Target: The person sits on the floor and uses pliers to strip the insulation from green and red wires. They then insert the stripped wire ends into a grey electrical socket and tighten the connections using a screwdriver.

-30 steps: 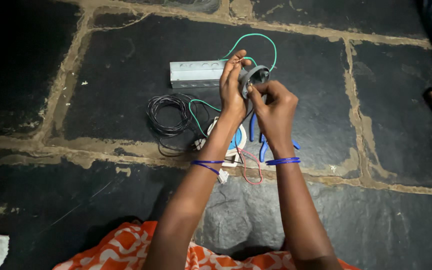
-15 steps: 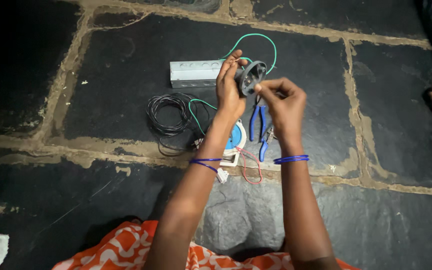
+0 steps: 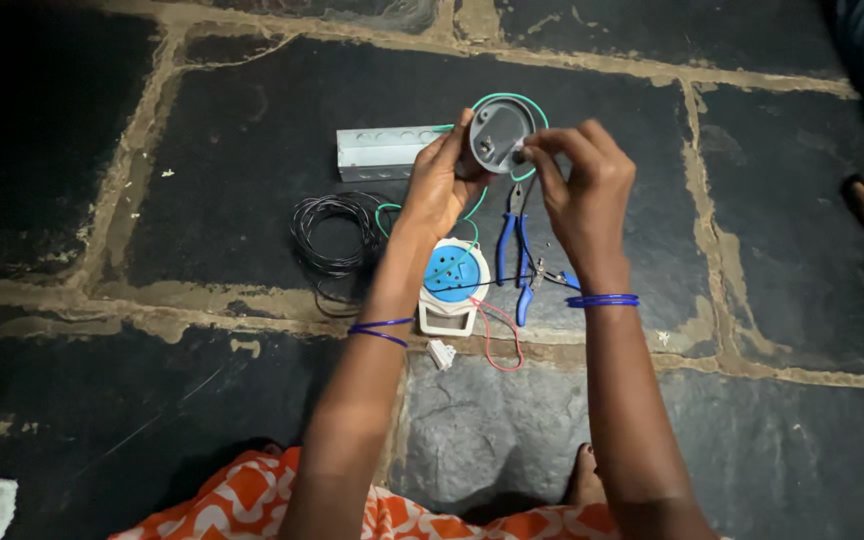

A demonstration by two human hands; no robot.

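A round grey plastic fitting (image 3: 497, 135) is held just above the middle of the frame, over a dark stone-slab floor (image 3: 202, 200). It is gripped at its lower left edge by the left hand (image 3: 442, 185), fingers closed around the rim. The right hand (image 3: 577, 185) is pinched narrow at the fitting's right edge, fingertips (image 3: 530, 150) closed on something small and pale; what it is cannot be told. A thin green wire (image 3: 512, 97) is looped behind the fitting.

Below the hands, on the floor, lie blue-handled pliers (image 3: 514, 250), a round blue-and-white socket piece (image 3: 455, 275), a red wire (image 3: 497, 340) and a coil of black wire (image 3: 337, 225). A grey perforated rectangular box (image 3: 382, 152) lies to the left of the fitting.

Risk is judged as follows: the small part could slip from the pinch and be lost against the dark floor joints, since the fitting is held in mid-air without support. The green wire could be snagged and pulled loose if the fitting is turned.
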